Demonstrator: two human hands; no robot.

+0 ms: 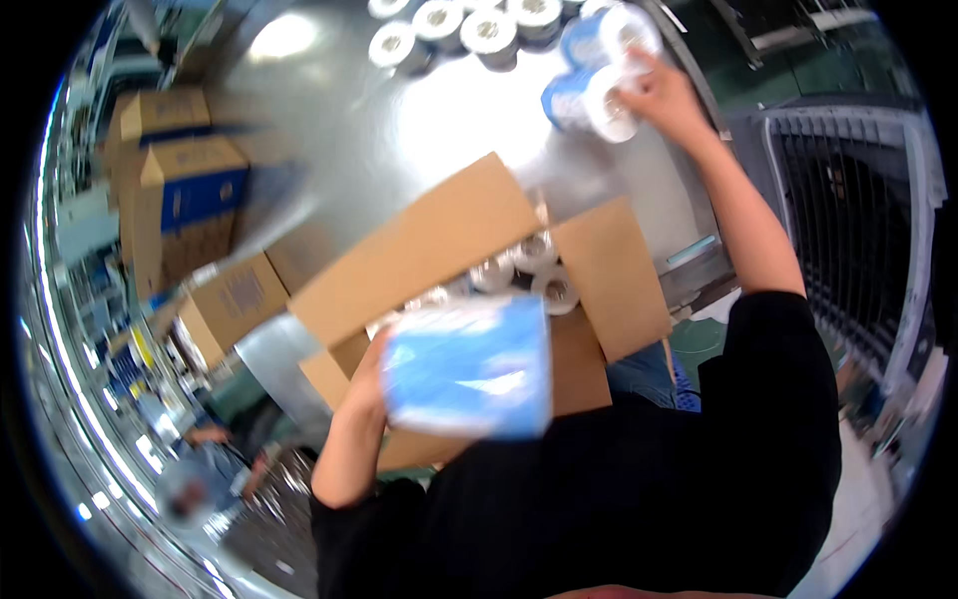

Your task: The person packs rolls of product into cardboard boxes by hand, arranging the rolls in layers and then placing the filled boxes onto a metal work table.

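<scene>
My left hand (371, 377) is closed on the side of a blue-and-white plastic-wrapped roll (469, 367), blurred, held above the near part of an open cardboard box (419, 250). Several white-ended rolls (556, 290) sit inside that box, partly hidden by its raised flaps and by the held roll. At the far right of the metal table, my right hand (667, 95) grips a pair of blue-and-white wrapped rolls (596, 103) by their white ends, fingers bent at the cores.
More white rolls (489, 32) stand grouped at the table's (349, 110) far side. Closed cardboard boxes (195, 185) are at the left. A grey slatted crate (848, 200) stands beyond the table's right edge. Another person (215, 469) is at lower left, blurred.
</scene>
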